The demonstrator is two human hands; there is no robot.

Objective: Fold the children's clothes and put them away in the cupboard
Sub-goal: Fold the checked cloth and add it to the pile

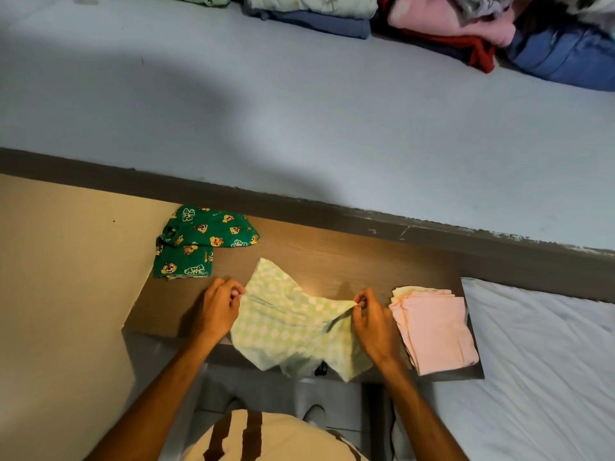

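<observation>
A pale green checked garment (293, 331) lies spread over the front of a small brown table (336, 257), its lower part hanging over the near edge. My left hand (218, 309) pinches its left edge and my right hand (372, 319) pinches its right edge, stretching it between them. A green garment with cartoon chipmunks (199, 242) lies crumpled at the table's back left. A folded pink pile (436, 331) sits at the right end of the table, just right of my right hand.
Folded and loose clothes (466, 24) in pink, red, blue and light green lie along the top on a grey-blue surface (299, 111). A white sheet (545, 361) covers a bed on the right. A beige wall (60, 294) stands to the left.
</observation>
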